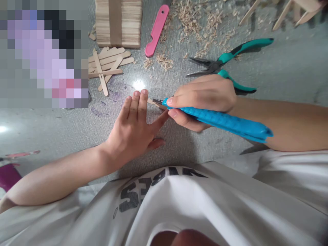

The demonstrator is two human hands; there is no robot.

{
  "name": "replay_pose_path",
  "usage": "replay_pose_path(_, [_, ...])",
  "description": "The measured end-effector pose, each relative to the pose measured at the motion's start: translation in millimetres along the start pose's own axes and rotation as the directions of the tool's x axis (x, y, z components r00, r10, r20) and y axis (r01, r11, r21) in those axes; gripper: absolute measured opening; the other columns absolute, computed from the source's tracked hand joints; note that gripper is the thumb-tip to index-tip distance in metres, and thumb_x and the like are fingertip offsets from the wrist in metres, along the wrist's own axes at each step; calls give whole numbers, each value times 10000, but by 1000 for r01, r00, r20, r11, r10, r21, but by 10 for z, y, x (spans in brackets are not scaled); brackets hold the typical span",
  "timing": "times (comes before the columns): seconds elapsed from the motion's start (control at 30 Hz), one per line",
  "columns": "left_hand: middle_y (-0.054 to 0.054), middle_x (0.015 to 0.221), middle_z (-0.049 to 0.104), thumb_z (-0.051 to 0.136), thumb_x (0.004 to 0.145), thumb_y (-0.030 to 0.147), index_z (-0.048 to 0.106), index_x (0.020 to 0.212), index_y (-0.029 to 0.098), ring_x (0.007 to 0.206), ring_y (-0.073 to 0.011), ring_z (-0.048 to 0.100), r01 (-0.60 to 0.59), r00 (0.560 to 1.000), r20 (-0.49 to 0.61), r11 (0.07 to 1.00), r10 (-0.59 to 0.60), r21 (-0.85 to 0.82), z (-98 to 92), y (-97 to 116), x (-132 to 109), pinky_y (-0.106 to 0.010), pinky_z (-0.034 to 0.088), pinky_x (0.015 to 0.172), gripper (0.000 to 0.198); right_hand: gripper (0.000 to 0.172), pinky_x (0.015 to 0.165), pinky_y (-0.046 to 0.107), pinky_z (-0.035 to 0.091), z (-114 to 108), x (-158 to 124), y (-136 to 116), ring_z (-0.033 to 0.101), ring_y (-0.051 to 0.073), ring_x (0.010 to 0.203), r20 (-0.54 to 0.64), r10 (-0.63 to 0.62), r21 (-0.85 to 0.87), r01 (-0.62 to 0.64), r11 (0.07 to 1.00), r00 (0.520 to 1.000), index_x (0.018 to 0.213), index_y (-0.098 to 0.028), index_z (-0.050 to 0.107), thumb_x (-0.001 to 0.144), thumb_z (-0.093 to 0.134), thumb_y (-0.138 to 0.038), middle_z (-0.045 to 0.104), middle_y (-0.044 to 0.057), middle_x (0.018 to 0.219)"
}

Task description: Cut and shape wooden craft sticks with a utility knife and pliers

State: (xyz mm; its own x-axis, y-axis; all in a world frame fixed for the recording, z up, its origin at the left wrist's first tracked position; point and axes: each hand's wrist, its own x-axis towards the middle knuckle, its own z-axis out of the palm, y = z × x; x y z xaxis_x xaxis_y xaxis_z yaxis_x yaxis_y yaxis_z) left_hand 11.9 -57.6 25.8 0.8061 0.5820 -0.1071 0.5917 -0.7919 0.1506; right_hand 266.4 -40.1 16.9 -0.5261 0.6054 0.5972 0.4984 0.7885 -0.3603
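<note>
My right hand [202, 99] is closed around a blue utility knife [220, 118], its handle pointing back over the wrist. The knife's dark blade rests at a small wooden craft stick [159, 105] lying on the table. My left hand [134, 124] lies flat with its fingers stretched and spread. Its index finger reaches to the near side of the stick, close to the blade, and the other fingertips are by the stick's left end. Part of the stick is hidden by my hands.
Green-handled pliers [212, 65] lie open beyond my right hand. Further back are a pink folding knife [157, 30], wood shavings [197, 24], a banded bundle of craft sticks [128, 24] and loose sticks [110, 63]. A wooden stick structure [294, 12] stands at the far right.
</note>
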Motion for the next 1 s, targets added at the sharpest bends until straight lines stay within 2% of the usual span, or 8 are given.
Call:
replay_pose_path(0.23, [-259,1820,340,750,941,744,359,1747,244,1637,-528,434,-23,999,-24,1000,24,18,-28,-22,9,-651,407,1329,1026,111,579,272,541,-18,-60,-12,630,134,573,54,26,-19,-25,1000,998,1127,-283,584,1031,629,-248,715,-60,753])
replay_pose_path(0.43, [-249,1833,311,758,947,724,422,1723,247,1638,-541,422,-26,1000,-4,1000,26,-16,-58,-47,20,-673,401,1331,971,137,527,293,498,16,-79,0,589,144,543,-2,6,11,-6,1000,1000,1085,-288,575,998,644,-209,651,-70,680])
replay_pose_path(0.77, [-256,1819,343,811,899,733,419,1723,286,1613,-551,455,-50,999,-20,998,51,37,-69,-55,13,-674,446,1301,1016,178,512,320,481,21,-90,-6,592,157,544,-39,4,68,-1,998,999,1087,-276,590,965,671,-175,662,-60,687])
replay_pose_path(0.9, [-236,1829,335,823,889,732,422,1725,299,1623,-544,444,-43,999,-18,999,43,20,-65,-56,12,-678,429,1314,1023,178,517,312,495,6,-106,8,593,160,537,-22,14,67,-13,998,1000,1094,-298,588,969,677,-206,674,-66,685])
replay_pose_path(1.0, [-268,1812,351,820,885,742,430,1723,285,1604,-562,462,-55,998,-24,998,56,36,-61,-55,13,-683,438,1302,1030,205,547,313,518,-10,-129,12,624,164,553,-3,21,40,-21,999,1000,1143,-308,600,972,682,-231,706,-66,715])
